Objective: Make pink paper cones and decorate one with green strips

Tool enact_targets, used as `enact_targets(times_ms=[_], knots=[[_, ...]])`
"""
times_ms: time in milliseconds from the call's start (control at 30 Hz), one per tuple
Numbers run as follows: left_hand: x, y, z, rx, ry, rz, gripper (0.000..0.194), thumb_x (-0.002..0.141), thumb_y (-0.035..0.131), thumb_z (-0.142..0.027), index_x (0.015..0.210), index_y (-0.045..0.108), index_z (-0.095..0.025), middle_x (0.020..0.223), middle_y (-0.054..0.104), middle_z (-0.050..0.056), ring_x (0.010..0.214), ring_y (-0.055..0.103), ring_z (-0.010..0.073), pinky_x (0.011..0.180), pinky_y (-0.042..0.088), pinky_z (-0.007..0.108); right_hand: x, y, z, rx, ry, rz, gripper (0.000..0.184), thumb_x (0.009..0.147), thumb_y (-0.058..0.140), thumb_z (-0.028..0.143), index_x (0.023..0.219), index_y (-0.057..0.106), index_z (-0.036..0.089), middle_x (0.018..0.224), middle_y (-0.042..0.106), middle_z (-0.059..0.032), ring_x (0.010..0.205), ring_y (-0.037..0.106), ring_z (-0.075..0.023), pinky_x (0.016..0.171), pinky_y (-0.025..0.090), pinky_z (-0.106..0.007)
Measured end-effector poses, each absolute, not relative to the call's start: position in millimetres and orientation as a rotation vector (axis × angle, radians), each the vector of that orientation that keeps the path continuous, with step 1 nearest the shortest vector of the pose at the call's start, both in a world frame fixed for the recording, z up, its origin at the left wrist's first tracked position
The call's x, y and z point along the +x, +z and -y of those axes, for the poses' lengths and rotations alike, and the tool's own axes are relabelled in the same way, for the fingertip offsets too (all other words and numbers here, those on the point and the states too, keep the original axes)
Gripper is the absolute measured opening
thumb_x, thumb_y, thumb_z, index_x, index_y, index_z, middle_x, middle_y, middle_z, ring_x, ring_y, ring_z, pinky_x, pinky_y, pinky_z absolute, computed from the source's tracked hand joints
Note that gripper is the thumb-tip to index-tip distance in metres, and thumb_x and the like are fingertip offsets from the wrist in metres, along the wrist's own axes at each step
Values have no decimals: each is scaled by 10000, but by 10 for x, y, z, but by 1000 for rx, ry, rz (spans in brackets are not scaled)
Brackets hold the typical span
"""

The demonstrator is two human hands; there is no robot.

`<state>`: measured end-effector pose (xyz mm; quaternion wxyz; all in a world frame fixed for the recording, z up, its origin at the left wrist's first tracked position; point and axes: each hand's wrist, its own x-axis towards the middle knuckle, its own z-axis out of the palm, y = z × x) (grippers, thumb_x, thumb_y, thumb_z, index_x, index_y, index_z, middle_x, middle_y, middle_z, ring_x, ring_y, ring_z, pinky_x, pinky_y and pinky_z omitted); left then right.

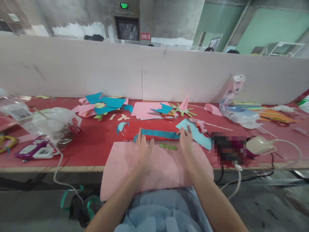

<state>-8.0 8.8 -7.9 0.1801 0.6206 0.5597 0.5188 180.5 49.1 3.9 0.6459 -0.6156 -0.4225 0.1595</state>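
Note:
A blue paper strip [160, 133] lies across a red sheet [131, 126] in front of me. At its left end, my left hand [144, 146] rests with fingers stretched and thumb apart. My right hand [186, 140] has its fingers closed at the strip's right end, thumb and finger pinching it. Nearer to me, a small green paper strip [168, 147] lies between my hands on a large pink sheet [154, 170], which overhangs the table edge. A light blue sheet [201, 138] is just beyond my right hand.
Scissors [164, 114] lie on pink paper [141, 109]. A pink glue gun [201, 125] sits right of my right hand. Paper scraps [108, 103] are heaped at the back left. Plastic bags [56, 122], a purple device [36, 149] and a white cable [57, 170] flank the work area.

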Motion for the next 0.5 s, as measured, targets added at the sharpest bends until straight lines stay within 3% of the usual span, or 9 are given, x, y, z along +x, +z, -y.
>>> enact_targets(times_ms=[100, 267, 400, 500], knots=[[-74, -4, -41, 1615, 1612, -1476, 539, 863, 399, -361, 1358, 235, -224, 1478, 131, 59, 1347, 146, 193, 1092, 193, 379, 1821, 21, -461, -1481, 248, 1007, 364, 767, 410, 393, 466, 514, 216, 545, 597, -49, 1065, 494, -224, 765, 351, -270], [-90, 113, 11, 1515, 1636, -1509, 542, 889, 333, -371, 1385, 152, -246, 1476, 147, 38, 1358, 78, 169, 1105, 180, 356, 1832, -6, -468, -1480, 214, 1043, 366, 787, 381, 392, 511, 551, 223, 648, 645, -68, 1194, 412, -203, 803, 344, -273], [-121, 126, 35, 1519, 1618, -1545, 548, 892, 328, -363, 1392, 129, -262, 1454, 221, 33, 1360, 53, 161, 1108, 180, 359, 1842, -23, -475, -1469, 208, 1038, 366, 791, 381, 397, 520, 552, 222, 702, 659, -75, 1217, 387, -208, 836, 348, -294], [-124, 126, 71, 1553, 1619, -1526, 526, 899, 307, -361, 1392, 142, -275, 1439, 260, 27, 1357, 86, 161, 1102, 201, 354, 1845, -16, -474, -1427, 280, 994, 340, 768, 424, 432, 563, 566, 201, 797, 666, -81, 1108, 476, -224, 811, 381, -298]])
